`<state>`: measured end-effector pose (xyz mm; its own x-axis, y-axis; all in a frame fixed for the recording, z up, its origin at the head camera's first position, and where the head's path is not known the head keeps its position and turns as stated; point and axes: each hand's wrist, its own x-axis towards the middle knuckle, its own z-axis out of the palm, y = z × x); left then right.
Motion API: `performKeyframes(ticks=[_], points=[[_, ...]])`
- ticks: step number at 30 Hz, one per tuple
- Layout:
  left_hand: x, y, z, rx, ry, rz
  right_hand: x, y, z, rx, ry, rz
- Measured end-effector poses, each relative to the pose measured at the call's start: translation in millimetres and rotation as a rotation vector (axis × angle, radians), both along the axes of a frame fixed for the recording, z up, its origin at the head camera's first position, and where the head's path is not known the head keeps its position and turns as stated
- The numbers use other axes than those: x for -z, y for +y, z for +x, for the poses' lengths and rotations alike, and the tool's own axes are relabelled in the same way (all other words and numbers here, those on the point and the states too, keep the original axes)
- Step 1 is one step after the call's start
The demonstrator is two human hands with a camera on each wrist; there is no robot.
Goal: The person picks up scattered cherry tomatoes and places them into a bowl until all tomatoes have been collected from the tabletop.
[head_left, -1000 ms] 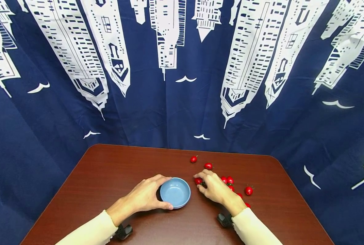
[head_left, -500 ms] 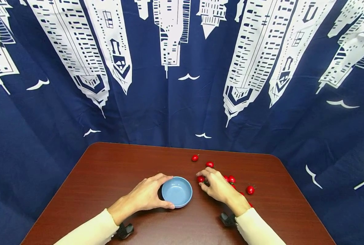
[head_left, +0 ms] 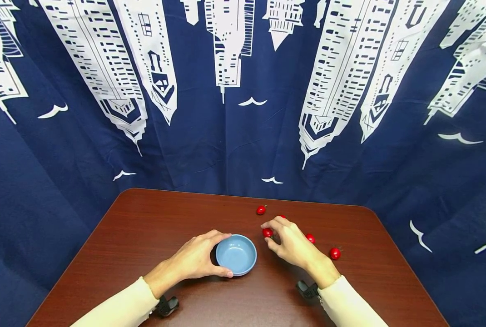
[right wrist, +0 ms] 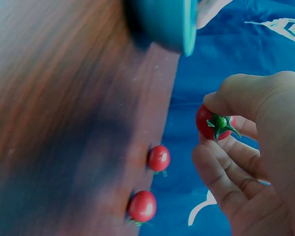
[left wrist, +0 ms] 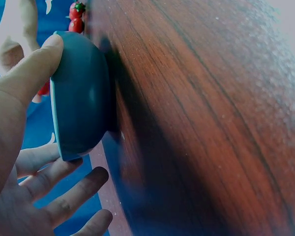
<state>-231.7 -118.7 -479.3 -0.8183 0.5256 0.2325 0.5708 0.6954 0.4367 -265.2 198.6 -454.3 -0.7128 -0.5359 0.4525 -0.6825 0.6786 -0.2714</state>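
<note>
I see that the person's right grip (head_left: 290, 242) has risen from the brown wooden counter (head_left: 173, 215), lifting the small, round, glossy red tomato with a green stem (head_left: 267, 232) pinched in its fingers. It now covers most of the far red tomato (head_left: 281, 216), and of the group that showed along the wrist (head_left: 322, 269), I can make out only one smooth red tomato (head_left: 310, 238).

Cannot read any letters, numbers, brands or signs in any view. Across the upper part of the head view, on the blue curtain (head_left: 194, 150), see just drawn buildings (head_left: 329, 77) and wing-shaped marks (head_left: 253, 101); at lower middle, on the blue bowl (head_left: 236, 255), find no lettering.
</note>
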Motion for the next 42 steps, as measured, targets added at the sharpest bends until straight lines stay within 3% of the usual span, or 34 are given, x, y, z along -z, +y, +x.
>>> performKeyframes(ticks=[11, 21, 28, 32, 42], points=[[0.9, 0, -0.6, 0.006, 0.012, -0.005, -16.9, -20, 13.9, -0.059, -0.041, 0.003], [1.3, 1, -1.4, 0.009, -0.011, -0.002, -12.0, -37, 22.0, -0.130, -0.099, 0.038], [-0.1, 0, -0.8, 0.007, -0.020, -0.001, -6.1, -48, 21.2, -0.213, -0.141, 0.079], [-1.2, 0, -1.6, 0.012, -0.015, -0.001, -5.6, -52, 19.6, -0.238, -0.130, 0.126], [0.1, 0, -1.3, 0.006, -0.019, -0.010, -11.6, -61, 16.6, -0.275, -0.199, 0.218]])
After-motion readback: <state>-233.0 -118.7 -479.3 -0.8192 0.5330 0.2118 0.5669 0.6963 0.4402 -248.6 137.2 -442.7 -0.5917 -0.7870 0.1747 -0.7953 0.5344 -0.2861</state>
